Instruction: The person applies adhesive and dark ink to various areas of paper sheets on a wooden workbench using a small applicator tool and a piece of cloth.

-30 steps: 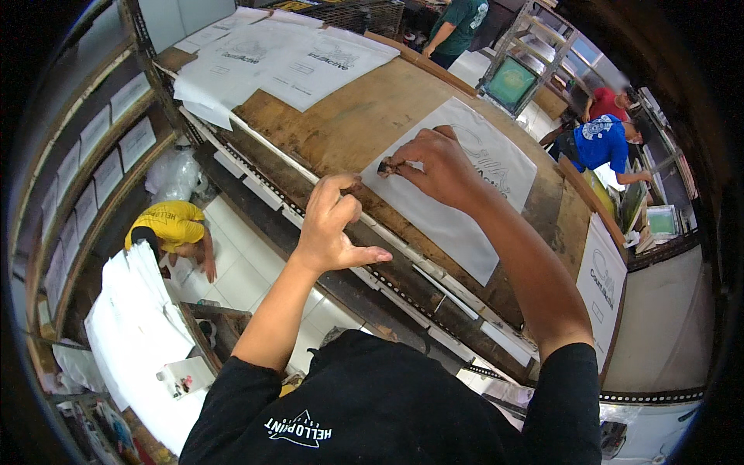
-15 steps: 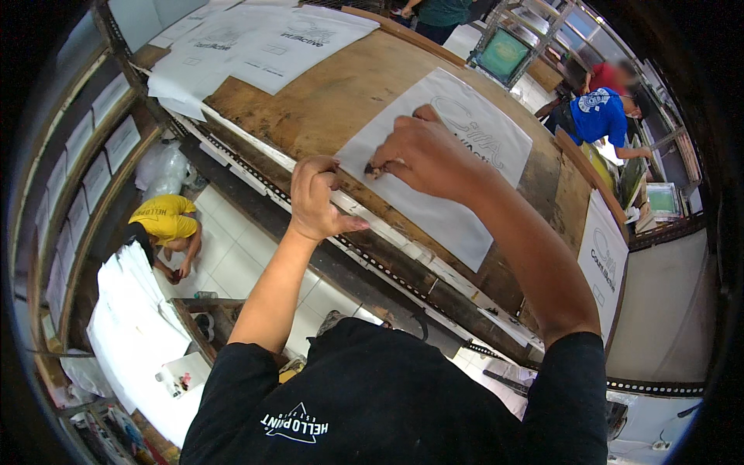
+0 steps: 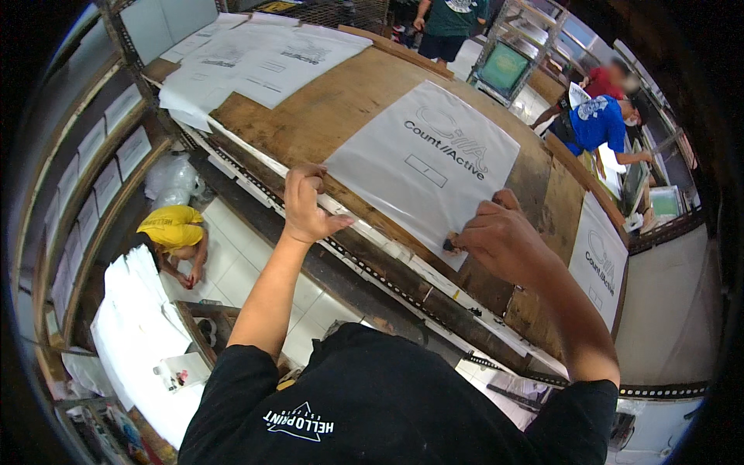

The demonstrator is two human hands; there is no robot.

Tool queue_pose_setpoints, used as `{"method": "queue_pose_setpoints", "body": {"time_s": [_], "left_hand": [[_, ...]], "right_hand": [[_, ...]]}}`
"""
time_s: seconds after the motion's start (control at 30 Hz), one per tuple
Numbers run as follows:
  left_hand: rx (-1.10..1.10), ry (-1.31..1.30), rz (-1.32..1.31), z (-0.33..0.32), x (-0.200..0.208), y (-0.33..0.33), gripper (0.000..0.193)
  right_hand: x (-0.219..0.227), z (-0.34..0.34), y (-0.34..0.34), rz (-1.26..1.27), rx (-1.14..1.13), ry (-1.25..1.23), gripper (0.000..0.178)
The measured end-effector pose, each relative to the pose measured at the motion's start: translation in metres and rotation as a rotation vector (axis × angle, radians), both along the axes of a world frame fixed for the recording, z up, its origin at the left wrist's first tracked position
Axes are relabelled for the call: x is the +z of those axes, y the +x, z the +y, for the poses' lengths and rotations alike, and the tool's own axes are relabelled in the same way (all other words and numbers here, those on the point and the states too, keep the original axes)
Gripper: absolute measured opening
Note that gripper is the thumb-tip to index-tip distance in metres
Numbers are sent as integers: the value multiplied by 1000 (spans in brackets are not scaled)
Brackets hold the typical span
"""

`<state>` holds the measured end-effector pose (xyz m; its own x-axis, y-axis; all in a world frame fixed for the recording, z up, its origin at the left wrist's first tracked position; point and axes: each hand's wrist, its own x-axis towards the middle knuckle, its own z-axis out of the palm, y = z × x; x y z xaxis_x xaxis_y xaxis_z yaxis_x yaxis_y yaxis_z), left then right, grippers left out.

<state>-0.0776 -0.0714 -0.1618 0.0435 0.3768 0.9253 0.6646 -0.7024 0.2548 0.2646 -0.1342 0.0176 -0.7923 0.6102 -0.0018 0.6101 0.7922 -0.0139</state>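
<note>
The left hand point(image 3: 306, 205) is at the left corner of the white printed sheet point(image 3: 418, 172), its fingers bent and its thumb spread away from them; I cannot tell if a fingertip touches the paper. The right hand point(image 3: 500, 238) pinches a small dark piece point(image 3: 450, 243) at the near right corner of this sheet, which lies on the brown wooden table point(image 3: 341, 97).

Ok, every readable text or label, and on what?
Wording withheld:
White sheet beneath the right hand: bold black line legible, grey script fainter; boxed mark too small.
Right sheet: bold line legible.
Black shirt: white lettering, upside down, legible.
Yellow shirt: dark lettering, partly legible.
Upper-left sheets, blue shirt, green shirt: too small or blurred.
</note>
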Motion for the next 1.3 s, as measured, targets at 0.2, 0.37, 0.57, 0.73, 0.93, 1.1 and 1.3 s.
{"method": "queue_pose_setpoints", "body": {"time_s": [0.2, 0.37, 0.57, 0.73, 0.93, 1.1, 1.3], "left_hand": [[-33, 4, -25, 3, -7, 1, 82], [-41, 45, -6, 2, 0, 2, 84], [-59, -59, -66, -7, 0, 3, 88], [-34, 25, -27, -1, -1, 1, 88], [-23, 67, -45, 2, -3, 1, 88], [-22, 65, -50, 3, -5, 6, 86], [-28, 44, -67, 1, -9, 1, 86]], "right_hand": [[12, 40, -36, 231, -19, -9, 13], [-7, 93, -123, 406, 93, 83, 14], [-28, 108, -161, 346, 105, 161, 10], [-26, 99, -141, 251, 77, 18, 11], [-21, 45, -62, 159, 40, -5, 18], [-5, 2, -7, 52, -71, -99, 21], [18, 11, -12, -26, -80, -104, 14]]}}
